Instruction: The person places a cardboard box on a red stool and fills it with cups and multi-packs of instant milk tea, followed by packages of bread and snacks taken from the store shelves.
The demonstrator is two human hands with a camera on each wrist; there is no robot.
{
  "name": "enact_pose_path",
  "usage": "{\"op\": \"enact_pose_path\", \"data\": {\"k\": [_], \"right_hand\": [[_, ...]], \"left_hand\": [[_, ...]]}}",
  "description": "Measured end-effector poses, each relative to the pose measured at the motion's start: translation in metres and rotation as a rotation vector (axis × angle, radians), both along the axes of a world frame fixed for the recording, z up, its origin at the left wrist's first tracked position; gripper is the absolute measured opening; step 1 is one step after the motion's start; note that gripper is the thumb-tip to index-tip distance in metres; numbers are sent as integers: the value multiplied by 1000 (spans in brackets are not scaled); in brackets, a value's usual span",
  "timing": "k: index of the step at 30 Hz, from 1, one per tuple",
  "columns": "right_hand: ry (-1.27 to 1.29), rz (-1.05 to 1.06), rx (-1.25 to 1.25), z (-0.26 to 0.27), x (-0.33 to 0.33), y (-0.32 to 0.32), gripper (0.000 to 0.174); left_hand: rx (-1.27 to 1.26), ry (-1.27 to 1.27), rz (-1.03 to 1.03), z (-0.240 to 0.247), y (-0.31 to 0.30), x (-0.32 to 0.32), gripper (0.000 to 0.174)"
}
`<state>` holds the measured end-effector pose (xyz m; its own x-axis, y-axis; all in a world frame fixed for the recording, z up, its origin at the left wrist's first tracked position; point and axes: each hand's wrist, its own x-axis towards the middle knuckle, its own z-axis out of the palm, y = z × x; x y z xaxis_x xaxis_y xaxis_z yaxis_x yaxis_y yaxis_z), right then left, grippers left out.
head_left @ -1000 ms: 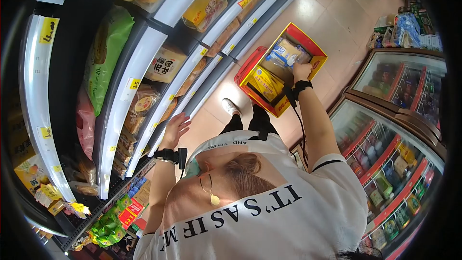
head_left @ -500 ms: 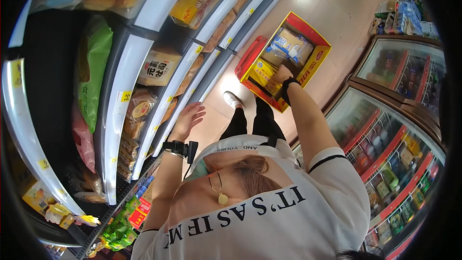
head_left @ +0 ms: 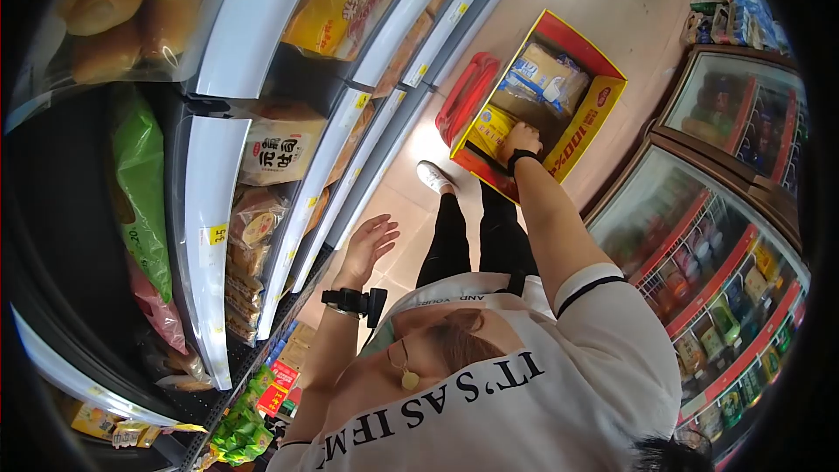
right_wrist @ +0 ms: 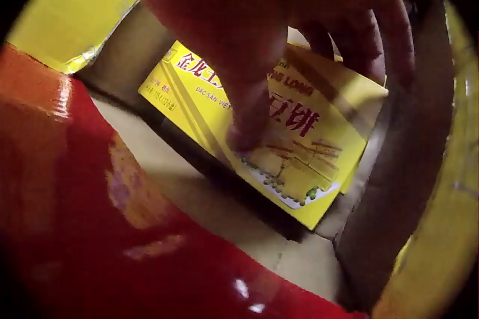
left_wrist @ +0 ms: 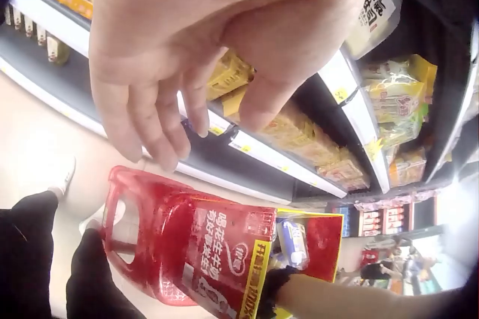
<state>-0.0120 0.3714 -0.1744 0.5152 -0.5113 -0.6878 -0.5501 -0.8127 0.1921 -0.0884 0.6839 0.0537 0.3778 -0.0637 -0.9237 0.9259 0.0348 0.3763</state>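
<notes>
In the head view my right hand point(head_left: 523, 138) reaches down into a red and yellow carton point(head_left: 572, 144). It grips a yellow bean-cake box point(right_wrist: 299, 124) there; in the right wrist view the thumb lies across the printed face and the fingers go over the far edge. A bag of bread point(head_left: 546, 79) in clear and blue wrapping lies in the carton's far end. My left hand point(head_left: 369, 249) hangs in the air beside the shelves, its fingers relaxed and holding nothing; the left wrist view shows it above the red basket point(left_wrist: 161, 233).
Curved shelves point(head_left: 205, 253) with packaged bread stand at the left. The carton rests in the red basket on the tiled floor. Glass-door drink fridges point(head_left: 699, 271) line the right side, with stacked goods point(head_left: 743, 13) beyond them.
My right hand has moved from the bread bag's side of the carton down to the yellow box. The left hand stays relaxed, while the head view has shifted nearer the shelves.
</notes>
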Motion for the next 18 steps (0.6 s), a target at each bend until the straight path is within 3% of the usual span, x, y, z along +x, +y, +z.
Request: {"op": "enact_pose_path", "data": {"k": [2,6,8,11,15,18], "right_hand": [[-37,109,61,20,1,-4,58],[-51,126,108,25,2,-12,57],[-98,147,96,17,-1,-14,35],[-106,125,117,19,-1,-16,29],[-2,68,299,8,0,-27,33],[14,225,430,13,4,-41,41]], "left_hand": [[-1,1,2,-3,3,-4,40],[-15,-11,9,-5,4,-7,39],[-17,-19,12,-5,3,-7,40],[-16,-36,4,-4,4,-9,40],[-3,-59,-9,0,4,-11,40],[2,-79,-19,6,3,-10,40]]}}
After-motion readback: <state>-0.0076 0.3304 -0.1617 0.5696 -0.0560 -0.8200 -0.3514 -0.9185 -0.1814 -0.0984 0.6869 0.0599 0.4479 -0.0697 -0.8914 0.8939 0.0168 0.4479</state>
